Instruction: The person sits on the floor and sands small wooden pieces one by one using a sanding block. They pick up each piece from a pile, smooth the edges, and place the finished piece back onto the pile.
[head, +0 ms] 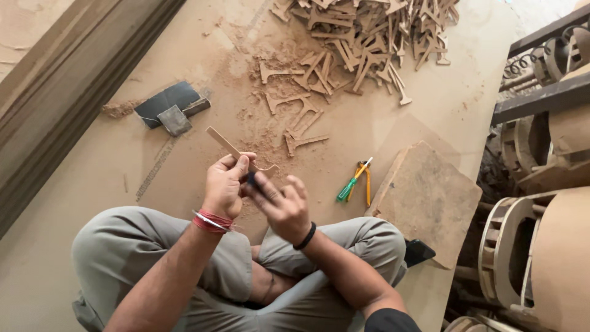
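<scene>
The person sits cross-legged on a big fibreboard sheet [123,178], both hands raised over the knees. The left hand [224,184], with red bangles at the wrist, is clamped on a thin cut-out fibreboard piece [230,147]: thumb on top, fingers wrapped beneath, the long straight stem sticking up and away to the left. The right hand [284,206], black band at the wrist, is closed on a small dark pad, probably sandpaper, pressed against the piece's shaped end just beside the left thumb; it is blurred, so I cannot tell the exact finger hold.

I judge the piece to be light, stiff and brittle along its slim stem, dusty rather than slippery; holding it close to the worked end, as the left hand does, seems the safe grip.

Just right of the piece lies a green-handled screwdriver [350,184] across 1 yellow tool, then a flat board offcut [427,200]. Left of the piece sit a dark sandpaper sheet [166,101] and a small grey block [175,120]. Beyond the piece, sawdust and loose cut-outs lead to a heap of similar pieces [369,31].
</scene>
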### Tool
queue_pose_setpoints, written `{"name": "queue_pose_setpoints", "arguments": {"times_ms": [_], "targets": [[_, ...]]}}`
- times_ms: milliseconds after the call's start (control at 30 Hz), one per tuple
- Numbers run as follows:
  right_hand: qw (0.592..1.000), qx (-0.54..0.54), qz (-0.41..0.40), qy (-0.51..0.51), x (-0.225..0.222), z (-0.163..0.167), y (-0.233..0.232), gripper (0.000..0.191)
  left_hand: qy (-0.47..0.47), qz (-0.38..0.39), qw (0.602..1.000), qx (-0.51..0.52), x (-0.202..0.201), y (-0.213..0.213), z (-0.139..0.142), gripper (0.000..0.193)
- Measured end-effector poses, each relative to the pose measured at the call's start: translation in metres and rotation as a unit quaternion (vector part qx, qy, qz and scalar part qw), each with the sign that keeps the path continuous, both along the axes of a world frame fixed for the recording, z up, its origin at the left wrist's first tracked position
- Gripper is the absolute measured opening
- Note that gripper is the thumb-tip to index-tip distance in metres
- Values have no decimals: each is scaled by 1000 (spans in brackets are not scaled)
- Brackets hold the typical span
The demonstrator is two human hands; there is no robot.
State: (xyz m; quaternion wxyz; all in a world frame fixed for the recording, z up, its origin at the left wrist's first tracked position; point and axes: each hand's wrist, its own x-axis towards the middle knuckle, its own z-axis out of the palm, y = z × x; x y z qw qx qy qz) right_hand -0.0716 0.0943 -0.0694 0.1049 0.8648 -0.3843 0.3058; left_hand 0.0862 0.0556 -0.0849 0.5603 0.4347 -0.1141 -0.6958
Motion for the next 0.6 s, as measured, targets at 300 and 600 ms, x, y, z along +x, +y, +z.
{"name": "queue_pose_setpoints", "arguments": {"times_ms": [300,600], "targets": [[984,77,-160,-31,-33,13,-30,42,-135,9,985,-104,-11,5,5,14],[985,64,-160,27,-23,21,-17,34,-448,29,863,-232,-28,24,27,11]]}}
